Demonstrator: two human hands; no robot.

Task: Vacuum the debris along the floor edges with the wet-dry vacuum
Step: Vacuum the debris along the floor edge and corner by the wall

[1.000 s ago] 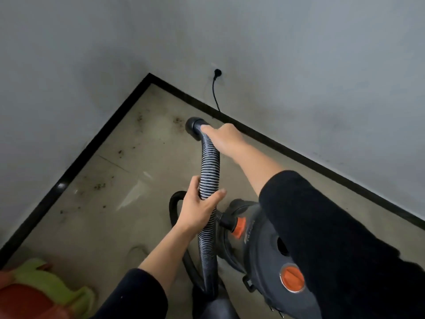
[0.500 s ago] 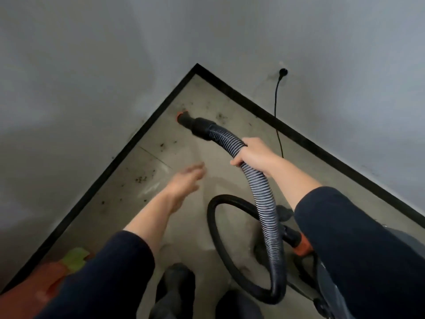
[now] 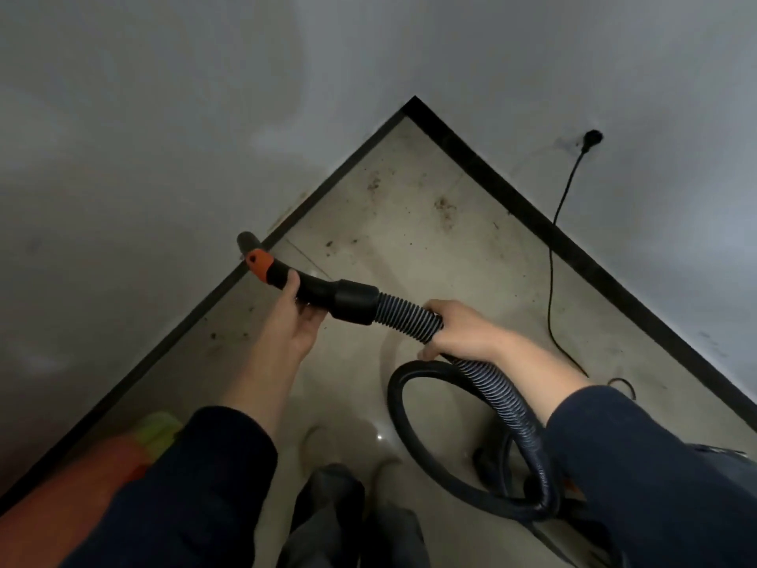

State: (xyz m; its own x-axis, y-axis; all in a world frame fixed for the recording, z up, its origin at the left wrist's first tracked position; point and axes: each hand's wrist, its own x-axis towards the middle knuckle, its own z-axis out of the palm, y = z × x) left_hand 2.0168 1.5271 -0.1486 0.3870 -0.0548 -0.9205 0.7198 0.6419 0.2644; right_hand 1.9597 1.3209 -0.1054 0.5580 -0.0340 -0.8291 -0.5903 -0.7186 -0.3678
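You are at the positioning step, suction end not yet on the dirt: your left hand (image 3: 293,321) has its fingers curled round the rigid nozzle (image 3: 315,291) just behind its orange collar, and your right hand (image 3: 463,334) is clamped round the ribbed hose (image 3: 403,315). The nozzle tip sits by the left baseboard (image 3: 164,350), apparently lifted. Debris (image 3: 444,206) lies scattered along both edges toward the corner. Next move, in my judgement: lower the mouth and draw it along the baseboard. The mouth faces away, so contact cannot be confirmed; the vacuum body (image 3: 725,465) is cut off at lower right
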